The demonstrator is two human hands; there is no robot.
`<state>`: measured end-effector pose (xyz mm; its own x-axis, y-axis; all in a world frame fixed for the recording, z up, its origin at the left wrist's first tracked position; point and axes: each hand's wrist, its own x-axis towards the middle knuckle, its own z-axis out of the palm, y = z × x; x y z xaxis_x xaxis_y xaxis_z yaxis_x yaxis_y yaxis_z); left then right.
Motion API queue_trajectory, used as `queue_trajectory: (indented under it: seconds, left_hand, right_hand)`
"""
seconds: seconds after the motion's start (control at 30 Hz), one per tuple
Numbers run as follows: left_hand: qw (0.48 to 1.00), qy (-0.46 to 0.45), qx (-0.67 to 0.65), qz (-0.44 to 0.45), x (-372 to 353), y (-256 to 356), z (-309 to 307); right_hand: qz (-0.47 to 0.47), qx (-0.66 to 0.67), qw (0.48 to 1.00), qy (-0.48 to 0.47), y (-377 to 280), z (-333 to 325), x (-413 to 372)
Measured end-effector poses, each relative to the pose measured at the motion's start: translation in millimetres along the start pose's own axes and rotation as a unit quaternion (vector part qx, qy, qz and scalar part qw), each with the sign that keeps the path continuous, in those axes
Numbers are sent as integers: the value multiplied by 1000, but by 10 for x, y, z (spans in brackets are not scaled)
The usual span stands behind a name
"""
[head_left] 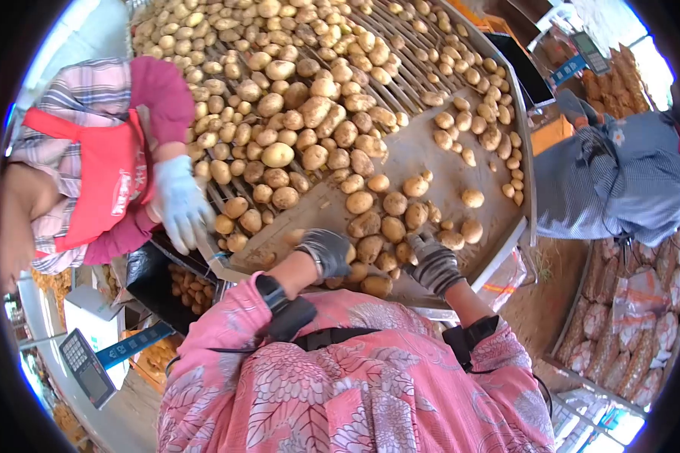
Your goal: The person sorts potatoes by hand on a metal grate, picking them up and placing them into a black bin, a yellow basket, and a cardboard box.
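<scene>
Pink floral sleeves (355, 392) nearest, with a black strapped device on each wrist (272, 293).

Left hand (325, 253): grey knit glove, palm down, fingers curled over potatoes at the table's near edge. Can't tell whether it's clamping one or just resting.

Right hand (434, 264): same knit glove, fingers bent down, just beside the same cluster. Whether it grips anything can't be told either.

Potatoes by the hands (370, 248): tan, matte, dusty skins, rounded to oval, mixed sizes. They touch each other, bunched between and ahead of both gloves.

Flat plate (415, 155): dull grey-brown sheet, dirt-smeared. Only scattered potatoes on its right half, so that's the open room.

Table rim (523, 151): thin raised metal lip on the right, small potatoes lined up against it.

Left of the near edge, a black crate (147, 283) sits lower, part filled with small potatoes. A co-worker's hand in a smooth white glove (181, 204) is at that corner, above it.

Farther up, roller bars (412, 72), parallel rods, carry the dense potato pile (302, 113), packed tight.

Off-table: scale (87, 366) lower left, mesh sacks (627, 332) right.
</scene>
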<state>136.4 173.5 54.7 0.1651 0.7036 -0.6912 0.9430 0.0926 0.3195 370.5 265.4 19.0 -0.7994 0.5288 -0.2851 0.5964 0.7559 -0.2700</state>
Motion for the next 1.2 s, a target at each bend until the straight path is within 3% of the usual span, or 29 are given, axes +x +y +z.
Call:
queue_trajectory:
  seconds: [0.13,0.27,0.33,0.37,0.4,0.43,0.47,0.5,0.53,0.57,0.6,0.67,0.7,0.73,0.8,0.87,0.93,0.97,1.0,1.07,1.1,1.17,1.2]
  left_hand:
    - [999,-10,-29,-13,68,-176,63]
    - [990,3,-126,59,56,-320,83]
    - [911,33,-389,135,114,-386,108]
    - [912,19,-384,144,119,-389,105]
    - [855,57,-487,170,68,-355,37]
    - [784,92,-585,188,57,-320,-18]
    - [785,80,-583,193,97,-295,-38]
    - [724,66,-657,200,138,-279,-61]
    - [656,53,-725,203,177,-266,-78]
    - [630,37,-758,164,235,-259,-58]
    - [632,28,-757,164,294,-263,-43]
    - [581,15,-805,119,395,-268,-36]
    - [577,33,-807,123,396,-169,-137]
    - [579,25,-806,123,466,-154,-134]
    - [456,22,-888,59,607,-158,-90]
    - [460,-13,-883,94,676,-205,-120]
    - [423,-50,-895,130,733,-137,-218]
    - [346,-103,-928,96,694,-79,-248]
    - [346,-104,-928,96,727,-90,-223]
    - [346,-123,-924,107,818,-127,-110]
    - [345,-122,-925,106,868,-142,-60]
    - [444,-74,-886,113,967,-170,36]
    - [443,-73,-886,112,982,-190,94]
  right_hand:
    - [59,28,995,-76,-29,-113,37]
    - [19,41,999,6,65,-54,-5]
    - [50,73,992,-89,140,-56,17]
    - [61,139,988,-38,236,97,-3]
    - [49,197,979,-6,266,118,-7]
    - [123,310,941,-58,247,28,-8]
    - [191,416,883,-105,220,-54,-15]
    - [201,419,880,-101,224,-34,-25]
    - [155,534,829,-62,234,-7,-23]
    - [103,638,763,-19,238,13,-13]
    - [109,641,760,-15,236,11,5]
    - [61,725,686,12,213,-32,41]
    - [100,755,649,-2,153,-149,41]
    - [106,756,646,3,146,-187,55]
    - [147,764,627,-25,152,-260,102]
    - [154,752,640,-20,68,-485,146]
    - [150,658,738,5,29,-553,195]
    - [65,577,807,111,39,-399,252]
    - [66,577,807,111,15,-424,269]
    - [42,389,916,91,-46,-592,282]
    - [53,385,920,57,-73,-699,299]
    - [56,392,915,79,-61,-775,319]
    - [59,398,909,104,-49,-784,324]
